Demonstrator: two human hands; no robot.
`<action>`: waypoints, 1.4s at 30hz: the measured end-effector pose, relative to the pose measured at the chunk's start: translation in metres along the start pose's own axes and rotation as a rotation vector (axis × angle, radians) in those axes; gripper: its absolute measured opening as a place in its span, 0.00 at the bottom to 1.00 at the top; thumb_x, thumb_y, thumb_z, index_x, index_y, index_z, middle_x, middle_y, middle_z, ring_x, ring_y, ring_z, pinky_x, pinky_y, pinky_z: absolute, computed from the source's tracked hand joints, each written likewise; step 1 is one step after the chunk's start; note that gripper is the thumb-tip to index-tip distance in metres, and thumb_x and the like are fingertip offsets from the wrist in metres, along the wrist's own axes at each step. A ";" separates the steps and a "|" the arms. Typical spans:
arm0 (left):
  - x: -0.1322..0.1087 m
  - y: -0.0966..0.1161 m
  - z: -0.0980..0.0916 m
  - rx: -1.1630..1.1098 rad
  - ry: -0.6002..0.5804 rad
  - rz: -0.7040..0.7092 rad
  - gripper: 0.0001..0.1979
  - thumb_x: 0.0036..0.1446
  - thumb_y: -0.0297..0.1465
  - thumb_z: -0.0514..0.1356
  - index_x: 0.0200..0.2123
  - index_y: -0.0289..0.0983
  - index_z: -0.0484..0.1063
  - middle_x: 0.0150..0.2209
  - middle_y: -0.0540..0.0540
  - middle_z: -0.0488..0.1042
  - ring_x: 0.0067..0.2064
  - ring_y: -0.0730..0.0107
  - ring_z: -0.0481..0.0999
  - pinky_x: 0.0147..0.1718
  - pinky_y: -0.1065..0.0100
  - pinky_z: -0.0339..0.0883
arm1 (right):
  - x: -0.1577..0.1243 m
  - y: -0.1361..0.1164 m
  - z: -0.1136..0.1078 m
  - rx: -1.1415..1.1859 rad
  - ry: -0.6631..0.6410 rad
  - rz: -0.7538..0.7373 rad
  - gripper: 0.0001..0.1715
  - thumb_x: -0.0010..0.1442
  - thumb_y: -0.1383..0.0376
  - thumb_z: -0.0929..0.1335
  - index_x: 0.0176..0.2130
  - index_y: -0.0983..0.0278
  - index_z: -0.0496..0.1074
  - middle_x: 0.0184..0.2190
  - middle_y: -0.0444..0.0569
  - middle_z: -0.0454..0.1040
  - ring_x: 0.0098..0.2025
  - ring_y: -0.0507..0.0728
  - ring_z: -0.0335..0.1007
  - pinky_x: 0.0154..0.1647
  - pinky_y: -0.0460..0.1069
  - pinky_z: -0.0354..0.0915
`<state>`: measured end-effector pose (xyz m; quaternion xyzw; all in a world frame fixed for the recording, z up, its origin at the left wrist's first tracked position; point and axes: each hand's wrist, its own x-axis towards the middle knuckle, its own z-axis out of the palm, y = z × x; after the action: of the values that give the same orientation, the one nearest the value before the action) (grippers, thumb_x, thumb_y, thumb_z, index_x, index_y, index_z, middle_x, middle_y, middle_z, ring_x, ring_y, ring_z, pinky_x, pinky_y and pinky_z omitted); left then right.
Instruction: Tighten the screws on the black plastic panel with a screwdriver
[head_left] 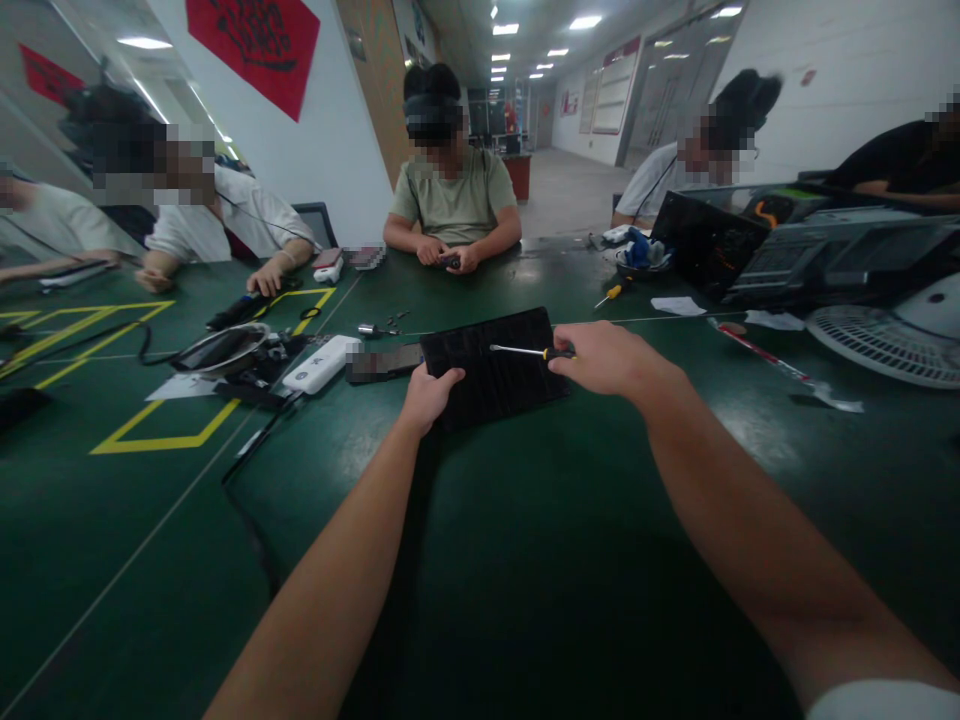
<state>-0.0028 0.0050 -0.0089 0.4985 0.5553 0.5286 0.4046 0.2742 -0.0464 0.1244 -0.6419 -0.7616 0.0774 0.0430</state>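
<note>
A black, flat rectangular panel (491, 395) is tilted up a little in front of me, above the green table. My left hand (429, 398) grips its left edge, with the thumb lying on the face. In my right hand (604, 358), closed at the panel's right edge, is a screwdriver (523, 350) with a yellow and black handle. Its thin metal shaft points left across the panel's face. Whether the tip touches the panel I cannot tell. The right fingertips are partly hidden behind the handle. Just left of the panel lies a dark flat object (401, 360), partly blurred.
Left on the table (187, 560) are a white power strip-like box (322, 364), a round metal-rimmed part (225, 348) and cables. Small metal parts (367, 330) lie behind the panel. Rightward are another screwdriver (613, 293), a computer case (817, 250) and a fan grille (885, 340). Several people sit around.
</note>
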 end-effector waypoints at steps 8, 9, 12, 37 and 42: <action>-0.002 0.004 0.000 0.006 0.002 -0.003 0.18 0.40 0.38 0.71 0.36 0.37 0.78 0.36 0.46 0.81 0.41 0.55 0.80 0.46 0.57 0.73 | 0.000 0.000 -0.001 0.001 0.003 -0.010 0.15 0.65 0.54 0.67 0.46 0.58 0.77 0.44 0.55 0.81 0.45 0.66 0.75 0.38 0.56 0.63; -0.002 0.004 0.001 0.005 0.004 -0.001 0.18 0.40 0.38 0.71 0.36 0.37 0.78 0.36 0.46 0.81 0.41 0.54 0.80 0.47 0.57 0.73 | 0.000 0.000 -0.001 -0.001 0.000 -0.007 0.16 0.65 0.54 0.67 0.46 0.58 0.78 0.44 0.55 0.81 0.45 0.66 0.75 0.38 0.56 0.62; -0.002 0.004 0.001 -0.003 0.005 0.004 0.18 0.39 0.38 0.71 0.36 0.37 0.79 0.36 0.46 0.82 0.42 0.54 0.80 0.47 0.56 0.73 | 0.000 -0.001 -0.002 -0.002 0.006 -0.008 0.16 0.65 0.54 0.66 0.46 0.58 0.78 0.42 0.55 0.81 0.45 0.66 0.75 0.38 0.57 0.63; -0.003 0.004 0.000 -0.010 -0.014 -0.012 0.19 0.41 0.38 0.71 0.38 0.37 0.79 0.38 0.44 0.82 0.43 0.52 0.81 0.47 0.54 0.74 | 0.002 0.001 0.001 -0.019 -0.004 0.019 0.20 0.64 0.51 0.68 0.50 0.58 0.74 0.45 0.56 0.80 0.46 0.68 0.76 0.40 0.57 0.65; -0.005 0.008 0.001 -0.002 -0.003 0.002 0.18 0.40 0.37 0.70 0.37 0.37 0.78 0.37 0.44 0.82 0.43 0.51 0.81 0.49 0.54 0.73 | 0.003 0.003 0.002 -0.022 0.010 0.009 0.20 0.64 0.50 0.67 0.49 0.58 0.75 0.43 0.56 0.80 0.45 0.67 0.75 0.37 0.56 0.63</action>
<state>0.0005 -0.0003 -0.0015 0.4995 0.5536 0.5289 0.4054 0.2763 -0.0432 0.1214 -0.6463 -0.7592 0.0660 0.0394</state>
